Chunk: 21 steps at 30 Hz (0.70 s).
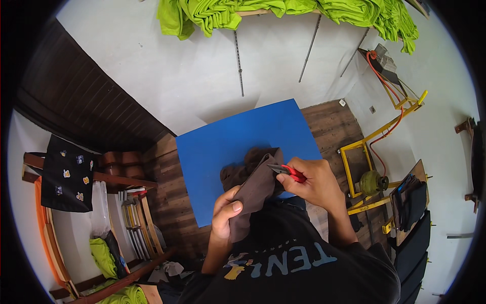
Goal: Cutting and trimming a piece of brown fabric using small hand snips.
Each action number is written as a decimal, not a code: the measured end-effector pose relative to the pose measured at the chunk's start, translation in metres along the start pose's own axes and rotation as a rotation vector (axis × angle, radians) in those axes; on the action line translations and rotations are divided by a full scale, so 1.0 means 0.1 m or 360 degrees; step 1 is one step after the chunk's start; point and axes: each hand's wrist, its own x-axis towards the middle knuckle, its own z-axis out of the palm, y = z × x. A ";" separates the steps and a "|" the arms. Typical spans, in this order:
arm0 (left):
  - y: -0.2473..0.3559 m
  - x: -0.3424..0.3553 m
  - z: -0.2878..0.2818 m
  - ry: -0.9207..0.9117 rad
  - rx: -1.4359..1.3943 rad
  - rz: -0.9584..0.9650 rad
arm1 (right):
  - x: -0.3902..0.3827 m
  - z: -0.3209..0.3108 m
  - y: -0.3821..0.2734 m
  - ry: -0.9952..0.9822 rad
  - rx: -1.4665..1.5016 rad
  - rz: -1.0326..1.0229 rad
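Observation:
A brown piece of cloth (254, 193) is stretched between my hands above the near part of a blue tabletop (238, 126). Its bunched far end (234, 175) rests on the blue surface. My left hand (226, 214) is closed on the lower left edge of the cloth, thumb on top. In my right hand (311, 181) is a pair of small red-handled thread snips (292, 174). Their dark blades point left and lie against the cloth's upper right edge. Whether the blades touch a thread is too small to tell.
Bright green folded garments (349, 12) fill a wall shelf beyond the table. On the right stands a yellow metal frame (362, 152) with a red hose and a green gas cylinder (373, 182). To the left, a wooden rack (136, 185) carries a black patterned cloth (68, 175) and screen frames (135, 223).

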 end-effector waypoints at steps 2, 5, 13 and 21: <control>0.00 0.00 0.00 -0.0016 -0.0011 0.0004 | 0.00 0.01 0.00 0.0006 0.0018 0.0009; 0.00 0.00 -0.01 -0.0032 -0.0032 0.0007 | -0.01 -0.01 0.00 -0.0021 0.0049 -0.0009; 0.01 0.00 0.05 0.0054 -0.0047 -0.0005 | -0.05 -0.12 -0.02 -0.0087 0.0382 0.0091; 0.00 0.00 0.09 0.0091 -0.0031 0.0008 | -0.04 0.04 -0.11 -0.0017 0.0156 0.0133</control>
